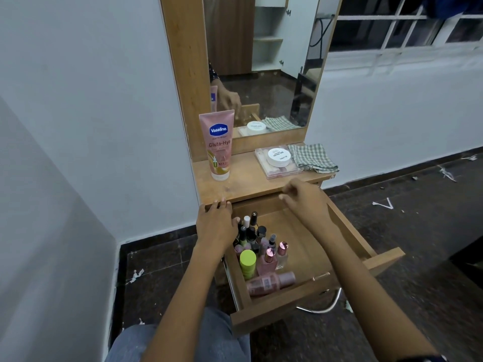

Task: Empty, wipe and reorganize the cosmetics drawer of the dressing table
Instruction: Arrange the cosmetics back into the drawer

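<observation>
Fingers [220, 204] of the left hand [214, 223] rest straight on the desk [251, 184] edge, grasping nothing; the right hand [305, 202] hovers over the far end of the open drawer [300, 239], its fingers loosely curled and released. Emptying looks part done: a lotion tube [218, 147], a jar [279, 157] on a clear case [285, 172] and a checked cloth [312, 158] sit on the desk, while small bottles [257, 246] crowd the drawer's left side. Next, I judge, a hand must lift those out.

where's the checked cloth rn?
Head view: the checked cloth lies folded on the dressing table top at its right end, beside the clear palette case with the white jar on it.
</observation>
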Action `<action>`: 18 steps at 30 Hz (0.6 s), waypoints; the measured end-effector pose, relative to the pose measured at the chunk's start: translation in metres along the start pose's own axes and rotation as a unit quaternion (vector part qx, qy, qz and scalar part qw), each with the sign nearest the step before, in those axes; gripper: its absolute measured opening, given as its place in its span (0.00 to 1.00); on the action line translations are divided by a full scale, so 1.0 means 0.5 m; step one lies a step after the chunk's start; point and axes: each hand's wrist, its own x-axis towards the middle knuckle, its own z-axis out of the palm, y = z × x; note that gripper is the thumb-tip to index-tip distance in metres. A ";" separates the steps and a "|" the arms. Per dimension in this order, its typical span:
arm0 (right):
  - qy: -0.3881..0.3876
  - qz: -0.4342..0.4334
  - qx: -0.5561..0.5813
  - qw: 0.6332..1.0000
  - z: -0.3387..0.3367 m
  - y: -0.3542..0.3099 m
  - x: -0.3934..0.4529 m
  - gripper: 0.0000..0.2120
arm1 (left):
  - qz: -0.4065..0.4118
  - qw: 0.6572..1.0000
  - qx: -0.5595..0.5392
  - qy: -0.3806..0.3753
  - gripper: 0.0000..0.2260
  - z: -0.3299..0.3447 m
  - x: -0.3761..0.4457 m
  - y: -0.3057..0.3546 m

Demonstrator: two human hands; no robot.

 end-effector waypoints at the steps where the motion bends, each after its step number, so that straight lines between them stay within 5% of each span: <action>1: 0.025 -0.011 0.000 1.000 0.011 -0.009 0.033 0.09 | 0.000 1.000 0.001 0.001 0.23 0.000 0.000 -0.001; 8: 0.069 0.011 -0.064 0.995 0.072 -0.034 0.203 0.20 | -0.003 1.000 0.002 0.002 0.23 -0.002 0.004 0.004; 18: 0.064 -0.045 -0.087 0.993 0.099 -0.079 0.153 0.16 | -0.003 1.000 -0.012 0.009 0.23 -0.003 0.001 0.001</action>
